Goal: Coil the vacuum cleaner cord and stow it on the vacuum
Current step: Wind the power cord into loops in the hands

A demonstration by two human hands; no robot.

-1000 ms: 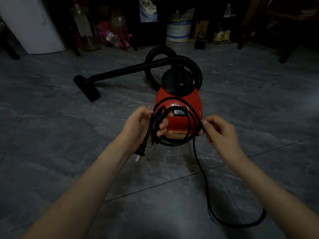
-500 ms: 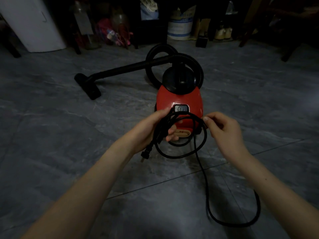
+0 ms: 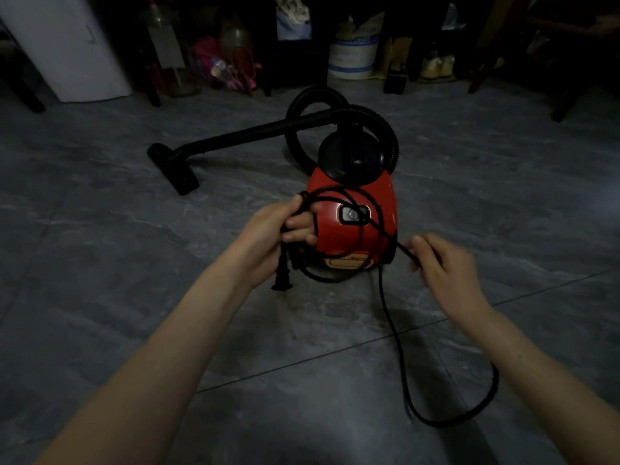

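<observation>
**A:** What did the head camera take in of the room?

**B:** A dim one. The floor (image 3: 100, 297) was grey, marbled tile, with thin joints crossing the near part. Along the far wall stood a white cabinet (image 3: 67, 48) at the left, some bottles (image 3: 166, 48) beside it, and a white bucket (image 3: 352, 58) further right. All of it sat in shadow among dark furniture.

**A:** And the vacuum?

**B:** The red vacuum (image 3: 355, 196) sat on the tiles in the middle. Its black hose (image 3: 389, 129) looped behind it, and the wand (image 3: 241, 135) lay off to the left with its nozzle on the floor.

**A:** Where was the cord?

**B:** The cord (image 3: 389, 317) was gathered in loops in front of the vacuum. The left hand (image 3: 268, 236) had its fingers clamped round the bundle, and the plug (image 3: 281, 280) hung just below. The right hand (image 3: 446, 266) was blurred, its fingers curled on a single strand stretched from the coil. The slack dropped to the near floor, curved right and ran behind the right forearm.
</observation>
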